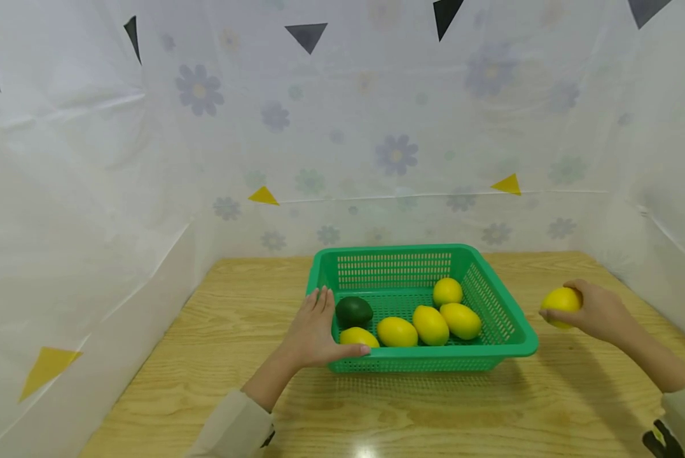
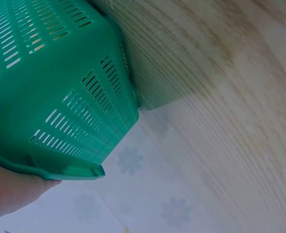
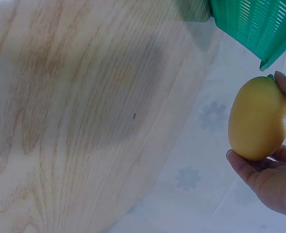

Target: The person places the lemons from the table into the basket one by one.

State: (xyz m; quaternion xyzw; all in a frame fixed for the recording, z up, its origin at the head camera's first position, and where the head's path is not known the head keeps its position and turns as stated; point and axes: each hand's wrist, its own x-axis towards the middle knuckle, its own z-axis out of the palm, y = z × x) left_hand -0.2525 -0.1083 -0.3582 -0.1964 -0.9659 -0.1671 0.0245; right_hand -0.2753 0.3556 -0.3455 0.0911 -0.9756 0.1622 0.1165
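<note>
A green plastic basket (image 1: 419, 350) stands on the table with several yellow lemons (image 1: 397, 332) and a dark green, avocado-like fruit (image 1: 353, 312) inside. My left hand (image 1: 313, 334) rests on the basket's near left corner, its fingers stretched over the left rim and the thumb lying along the front rim. In the left wrist view, part of that hand shows beside the basket wall (image 2: 46, 92). To the right of the basket, my right hand (image 1: 602, 312) holds another lemon (image 1: 561, 305) between thumb and fingers, above the table. A small green stem end shows on this lemon (image 3: 257, 119) in the right wrist view.
The light wooden table (image 1: 216, 337) extends on both sides of the basket and in front of it. White flower-printed sheeting (image 1: 342, 127) with black and yellow triangles encloses the back and sides.
</note>
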